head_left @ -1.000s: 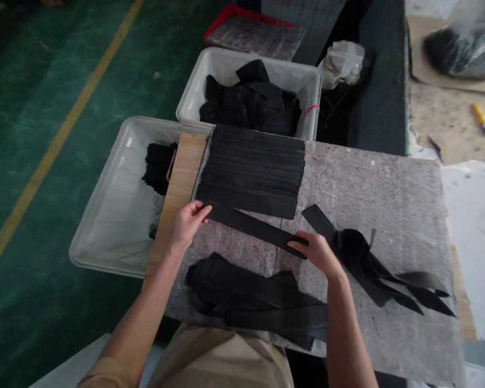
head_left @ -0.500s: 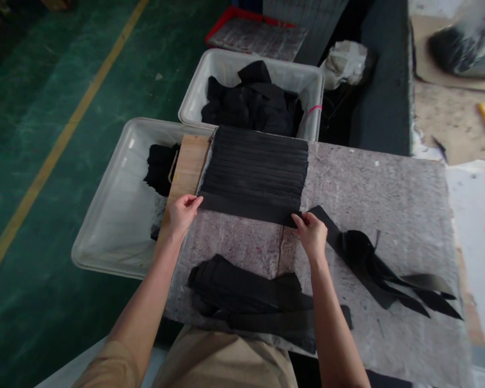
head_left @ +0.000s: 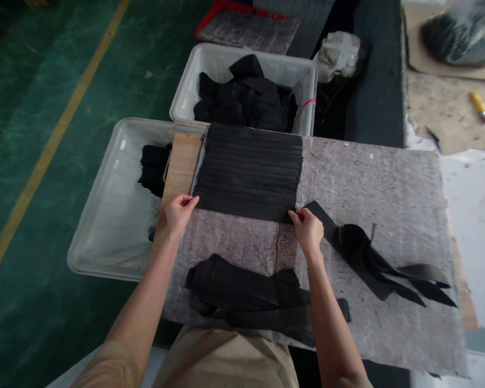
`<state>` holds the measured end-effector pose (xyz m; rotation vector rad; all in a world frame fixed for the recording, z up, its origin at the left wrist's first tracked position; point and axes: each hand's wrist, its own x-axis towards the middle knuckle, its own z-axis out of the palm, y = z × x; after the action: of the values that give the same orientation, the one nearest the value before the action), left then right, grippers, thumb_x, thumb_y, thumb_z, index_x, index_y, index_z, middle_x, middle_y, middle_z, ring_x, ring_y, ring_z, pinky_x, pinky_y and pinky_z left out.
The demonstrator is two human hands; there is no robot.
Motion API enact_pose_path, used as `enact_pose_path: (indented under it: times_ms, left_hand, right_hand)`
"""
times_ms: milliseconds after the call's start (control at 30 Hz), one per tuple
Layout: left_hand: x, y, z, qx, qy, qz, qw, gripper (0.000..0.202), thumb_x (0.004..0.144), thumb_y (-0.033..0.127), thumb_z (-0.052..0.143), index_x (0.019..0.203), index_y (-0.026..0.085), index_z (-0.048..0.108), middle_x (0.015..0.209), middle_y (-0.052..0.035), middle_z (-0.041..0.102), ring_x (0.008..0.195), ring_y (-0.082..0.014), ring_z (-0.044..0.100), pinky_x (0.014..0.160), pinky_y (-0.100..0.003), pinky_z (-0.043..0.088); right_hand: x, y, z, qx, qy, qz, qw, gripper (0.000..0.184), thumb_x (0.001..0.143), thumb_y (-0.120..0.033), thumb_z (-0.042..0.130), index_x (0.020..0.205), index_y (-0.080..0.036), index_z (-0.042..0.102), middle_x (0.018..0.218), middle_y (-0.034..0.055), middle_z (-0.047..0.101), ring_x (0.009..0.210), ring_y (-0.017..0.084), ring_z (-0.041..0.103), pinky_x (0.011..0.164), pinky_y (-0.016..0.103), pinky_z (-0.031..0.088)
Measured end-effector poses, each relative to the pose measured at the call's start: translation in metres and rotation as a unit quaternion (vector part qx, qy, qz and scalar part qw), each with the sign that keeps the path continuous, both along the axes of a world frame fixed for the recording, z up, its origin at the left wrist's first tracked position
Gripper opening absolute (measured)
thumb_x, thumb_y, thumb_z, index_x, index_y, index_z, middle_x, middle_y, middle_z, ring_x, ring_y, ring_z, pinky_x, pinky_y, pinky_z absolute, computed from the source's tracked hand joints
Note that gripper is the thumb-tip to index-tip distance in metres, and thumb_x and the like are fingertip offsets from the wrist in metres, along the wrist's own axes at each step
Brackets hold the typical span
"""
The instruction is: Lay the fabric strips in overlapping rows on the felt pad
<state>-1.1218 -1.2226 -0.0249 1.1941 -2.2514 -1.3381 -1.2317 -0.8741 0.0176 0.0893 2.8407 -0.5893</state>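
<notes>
A block of overlapping black strips [head_left: 250,164] lies flat on the speckled grey board, its long rows running side to side. Along the near edge of the block runs one black strip [head_left: 242,209]. My left hand [head_left: 179,215] pinches this strip's left end between thumb and fingers. At its right end my right hand [head_left: 308,229] pinches the other corner. Closer to my body lies a heap of black strips [head_left: 238,288], partly behind my right forearm. More loose black strips [head_left: 364,256], some curled, lie to the right of my right hand.
The board [head_left: 388,188] has a wooden plank [head_left: 181,161] along its left side. Beyond it stand a white tub [head_left: 313,81] full of black pieces and another tub [head_left: 92,215] with some. A yellow-handled tool [head_left: 479,105] lies on a bench at the right.
The whole view has shifted slightly, so things sit a little further left and mostly higher. Both hands keep their pinch on the strip's ends, with little other movement visible.
</notes>
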Motion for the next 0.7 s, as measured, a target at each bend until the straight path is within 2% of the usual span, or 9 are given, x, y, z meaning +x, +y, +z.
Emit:
enact_pose_path:
  times_ms: [100,233,433,700]
  left_hand:
    - [0.0007,0.0013,-0.0043,-0.021,0.026,0.015,0.999,0.028,0.066,0.044,0.073,0.072,0.018,0.063,0.061,0.0023,0.058,0.057,-0.012,0.051,0.058,-0.023,0.041]
    - [0.001,0.003,-0.0063,-0.011,0.042,0.023,0.999,0.027,0.066,0.042,0.074,0.072,0.018,0.063,0.064,0.002,0.059,0.059,-0.0118,0.052,0.062,-0.023,0.042]
    - [0.0011,0.0038,-0.0038,0.017,0.048,0.03,0.998,0.028,0.064,0.041,0.075,0.072,0.017,0.062,0.063,0.0026,0.057,0.057,-0.0108,0.049,0.058,-0.022,0.04]
    - [0.0035,0.0019,-0.0061,0.005,0.039,0.017,0.999,0.029,0.064,0.043,0.072,0.072,0.017,0.061,0.062,0.0029,0.056,0.055,-0.0105,0.048,0.055,-0.022,0.039]
  right_hand:
    - [-0.0009,-0.0016,0.0013,0.02,-0.008,-0.003,1.0,0.035,0.087,-0.053,0.054,0.082,-0.021,0.067,0.072,0.0048,0.065,0.064,0.018,0.055,0.056,0.026,0.026]
    - [-0.0016,-0.0026,0.0001,0.031,-0.01,-0.006,0.999,0.035,0.088,-0.052,0.054,0.084,-0.021,0.068,0.074,0.0055,0.066,0.065,0.019,0.056,0.057,0.026,0.027]
    - [0.0002,-0.0044,-0.003,0.044,0.004,-0.01,0.999,0.036,0.088,-0.054,0.053,0.082,-0.02,0.068,0.071,0.0058,0.065,0.065,0.019,0.058,0.056,0.027,0.029]
    - [0.0004,-0.0049,-0.0007,0.036,0.007,-0.011,0.999,0.034,0.088,-0.053,0.054,0.082,-0.021,0.068,0.072,0.0054,0.066,0.066,0.019,0.058,0.056,0.027,0.029]
